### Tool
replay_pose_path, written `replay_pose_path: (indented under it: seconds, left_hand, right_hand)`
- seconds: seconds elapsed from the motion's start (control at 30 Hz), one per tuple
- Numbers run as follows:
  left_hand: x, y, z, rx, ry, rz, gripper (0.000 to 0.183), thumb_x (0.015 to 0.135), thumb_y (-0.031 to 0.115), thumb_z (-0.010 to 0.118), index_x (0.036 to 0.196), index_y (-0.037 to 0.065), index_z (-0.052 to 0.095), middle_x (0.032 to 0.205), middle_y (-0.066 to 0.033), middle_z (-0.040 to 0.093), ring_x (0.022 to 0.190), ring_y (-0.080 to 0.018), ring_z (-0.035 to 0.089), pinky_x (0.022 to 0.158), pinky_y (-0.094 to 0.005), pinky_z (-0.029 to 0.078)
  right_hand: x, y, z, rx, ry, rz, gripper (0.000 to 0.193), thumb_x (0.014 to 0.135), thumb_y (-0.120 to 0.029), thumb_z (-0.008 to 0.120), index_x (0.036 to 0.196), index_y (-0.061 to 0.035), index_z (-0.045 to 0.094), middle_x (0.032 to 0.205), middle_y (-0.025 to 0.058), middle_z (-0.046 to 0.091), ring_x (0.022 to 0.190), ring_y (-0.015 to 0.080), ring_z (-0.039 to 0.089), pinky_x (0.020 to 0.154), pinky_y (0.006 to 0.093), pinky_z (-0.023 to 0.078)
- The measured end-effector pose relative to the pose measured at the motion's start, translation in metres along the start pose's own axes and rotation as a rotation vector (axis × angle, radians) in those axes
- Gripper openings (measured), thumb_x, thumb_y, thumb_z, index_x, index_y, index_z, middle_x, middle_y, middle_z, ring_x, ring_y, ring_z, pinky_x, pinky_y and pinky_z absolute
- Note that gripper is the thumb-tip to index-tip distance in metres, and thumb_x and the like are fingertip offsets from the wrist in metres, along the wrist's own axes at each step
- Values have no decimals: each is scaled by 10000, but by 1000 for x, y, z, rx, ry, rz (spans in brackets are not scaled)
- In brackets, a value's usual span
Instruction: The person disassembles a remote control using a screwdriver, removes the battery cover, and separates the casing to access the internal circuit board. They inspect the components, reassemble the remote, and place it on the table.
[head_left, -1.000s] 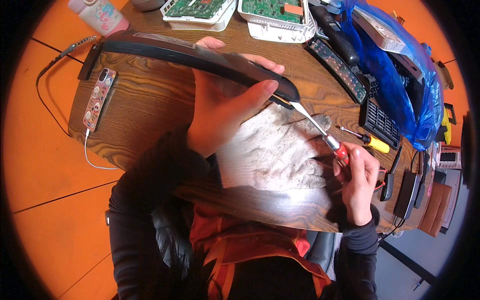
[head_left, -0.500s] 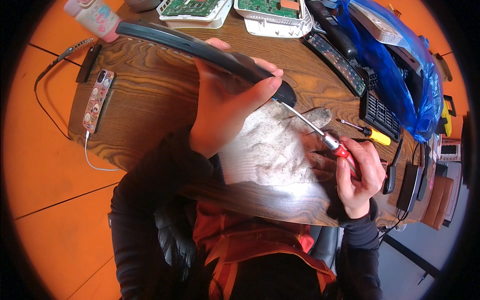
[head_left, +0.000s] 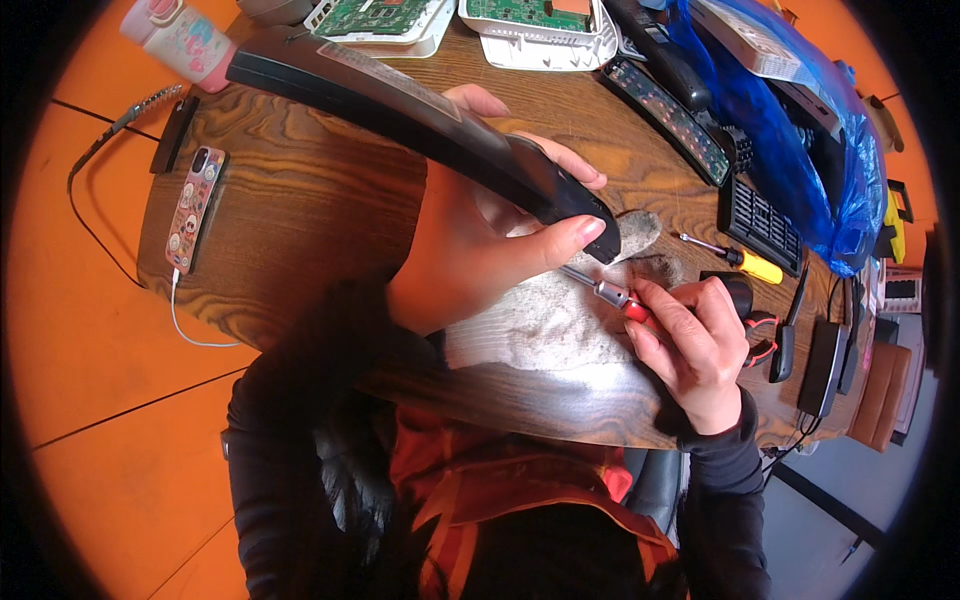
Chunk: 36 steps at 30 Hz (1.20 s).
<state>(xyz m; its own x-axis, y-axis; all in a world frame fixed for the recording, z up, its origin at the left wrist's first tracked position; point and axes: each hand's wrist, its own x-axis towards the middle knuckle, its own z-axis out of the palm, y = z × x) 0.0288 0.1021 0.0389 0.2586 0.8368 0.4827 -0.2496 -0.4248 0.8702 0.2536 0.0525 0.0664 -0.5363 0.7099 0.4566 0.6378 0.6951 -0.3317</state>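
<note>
My left hand (head_left: 480, 240) grips a long black plastic device (head_left: 400, 110), with the thumb on its near end and fingers round the far side. A pale label strip shows on the device's upper face. Held in my right hand (head_left: 690, 340) is a screwdriver (head_left: 617, 295) with a red handle and metal shaft. Its shaft runs up under the near end of the device, where its tip is hidden. Below both hands lies a worn whitish work glove (head_left: 540, 320) on the wooden table.
A yellow-handled screwdriver (head_left: 745, 262), a black keypad (head_left: 760, 228), red-handled pliers (head_left: 762, 340) and a blue plastic bag (head_left: 850, 200) lie right. Open white casings with green circuit boards (head_left: 385, 15) stand at the back. Left are a phone on a cable (head_left: 195, 210) and a pink-white bottle (head_left: 185, 45).
The device has tilted to show its labelled face, and its near end has moved right and nearer me. My right hand has moved left with the screwdriver, whose tip has gone from sight.
</note>
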Motion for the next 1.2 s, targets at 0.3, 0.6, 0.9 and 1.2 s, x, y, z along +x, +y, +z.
replay_pose_path:
  seconds: [0.3, 0.6, 0.9, 1.2]
  left_hand:
    - [3, 3, -5, -331, 183, -225, 564, 863, 3, 480, 1267, 149, 116, 1167, -262, 494, 1126, -359, 504, 886, -513, 475]
    - [0, -1, -7, -425, 186, -237, 534, 874, 43, 506, 1262, 178, 164, 1191, -264, 479, 1156, -374, 472, 902, -556, 436]
    - [2, 0, -12, -529, 180, -218, 496, 881, 90, 527, 1261, 189, 223, 1245, -271, 433, 1207, -425, 402, 937, -598, 377]
    - [2, 0, -16, -569, 162, -177, 502, 866, 27, 506, 1251, 164, 214, 1256, -278, 418, 1209, -421, 402, 947, -549, 407]
  right_hand:
    - [-4, 10, -6, 109, 304, 30, 268, 690, -50, 668, 924, 71, 618, 804, 150, 634, 624, 213, 566, 571, 278, 459]
    - [-5, 8, -7, 93, 289, 49, 264, 685, -47, 670, 922, 64, 632, 775, 138, 625, 611, 196, 557, 563, 266, 452]
    - [-6, 8, -8, 77, 332, 70, 247, 680, -54, 659, 895, 66, 641, 730, 128, 606, 587, 189, 543, 539, 264, 438]
    - [-1, 8, -13, -61, 302, -55, 261, 635, -95, 701, 872, 10, 678, 646, 69, 532, 542, 184, 493, 486, 274, 394]
